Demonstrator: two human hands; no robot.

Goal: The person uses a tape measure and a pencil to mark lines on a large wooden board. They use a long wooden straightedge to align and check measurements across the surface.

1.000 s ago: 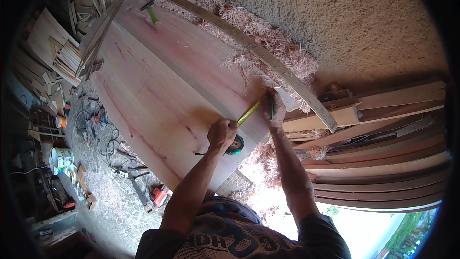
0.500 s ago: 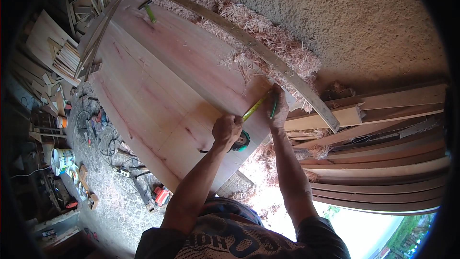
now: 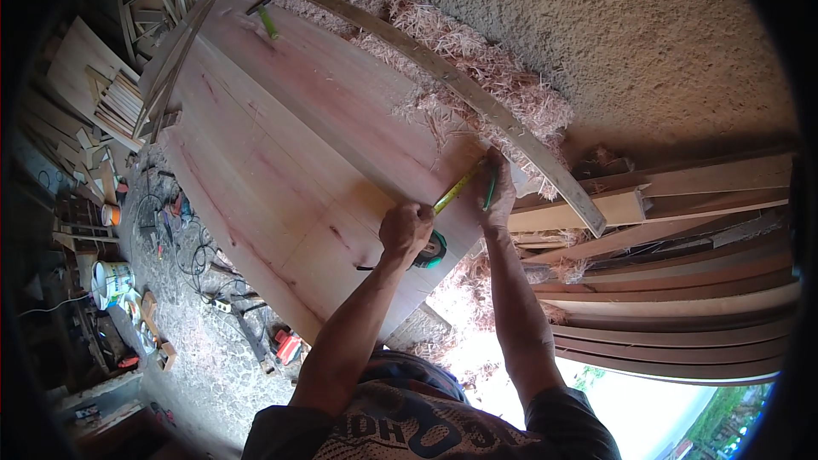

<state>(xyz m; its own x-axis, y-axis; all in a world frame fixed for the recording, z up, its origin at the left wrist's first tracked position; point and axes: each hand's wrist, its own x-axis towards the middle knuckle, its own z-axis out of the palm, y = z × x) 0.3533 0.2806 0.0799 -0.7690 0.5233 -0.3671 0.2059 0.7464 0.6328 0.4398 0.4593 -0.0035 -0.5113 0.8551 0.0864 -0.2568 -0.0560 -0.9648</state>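
A green-and-black tape measure (image 3: 433, 250) is in my left hand (image 3: 406, 228), whose fingers are closed by the case over the wooden panel. Its yellow blade (image 3: 457, 190) is drawn out to the upper right and runs to my right hand (image 3: 499, 192). The fingers of that hand are closed at the blade's far end, close to the panel's right edge. A thin green pencil-like stick (image 3: 489, 193) also sticks out from the right hand. Beneath both hands lies the broad panel (image 3: 281, 162) of pale and reddish boards. What the fingertips pinch is partly hidden.
A hammer with a green handle (image 3: 269, 23) rests on the panel's far end. A long wooden strip (image 3: 443, 77) crosses heaped shavings (image 3: 503, 68) along the wall. Stacked planks (image 3: 673, 290) stand at right. Cables (image 3: 200, 260), a red tool (image 3: 288, 347) and a bucket (image 3: 112, 284) are on the left floor.
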